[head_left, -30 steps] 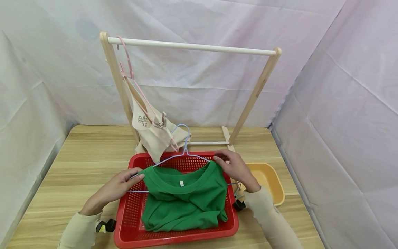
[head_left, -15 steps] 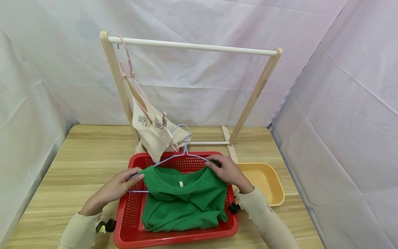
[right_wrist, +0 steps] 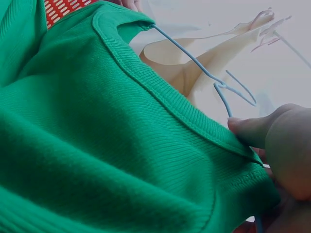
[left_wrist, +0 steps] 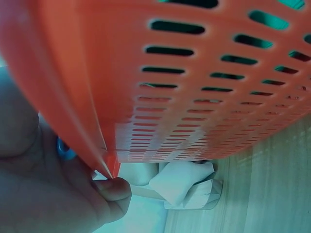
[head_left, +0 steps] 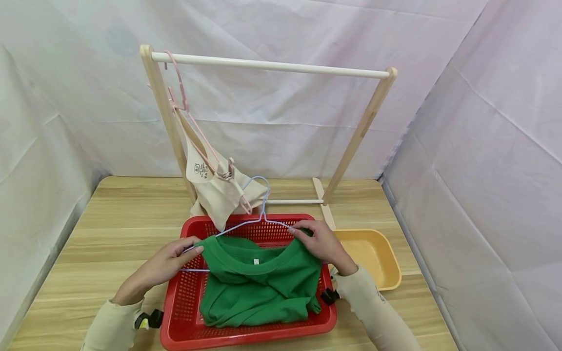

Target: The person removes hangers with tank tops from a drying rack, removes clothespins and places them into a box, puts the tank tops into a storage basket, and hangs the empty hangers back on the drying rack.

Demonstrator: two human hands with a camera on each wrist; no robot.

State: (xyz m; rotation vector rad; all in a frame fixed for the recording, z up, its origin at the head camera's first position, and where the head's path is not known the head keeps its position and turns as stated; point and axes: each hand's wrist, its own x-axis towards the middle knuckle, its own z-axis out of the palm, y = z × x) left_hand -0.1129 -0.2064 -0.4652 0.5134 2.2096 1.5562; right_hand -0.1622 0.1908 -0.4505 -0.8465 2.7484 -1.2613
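A green shirt [head_left: 263, 287] lies bunched over the red basket [head_left: 184, 336], its neckline spread around a pale blue clothes hanger [head_left: 262, 214]. In the head view, my left hand [head_left: 169, 261] pinches the hanger's left arm beside the shirt's shoulder. A bit of blue hanger shows within its grip in the left wrist view, near the basket rim [left_wrist: 58, 121]. My right hand [head_left: 322, 243] grips the hanger's right arm together with the shirt's right shoulder. The right wrist view has the thumb [right_wrist: 248, 130] on the wire by the collar. The hanger's hook points up and away.
A wooden rack [head_left: 369, 117] with a white rail [head_left: 272, 66] stands behind the basket. On its left end hangs a pink hanger [head_left: 182, 87] with a beige garment [head_left: 215, 195] clipped low, overlapping the basket's back rim. To the right sits a yellow tray [head_left: 373, 258].
My right hand has slid inward to the left, over the shirt's right shoulder and onto the hanger arm. The hook has shifted very slightly. My left hand stays in place.
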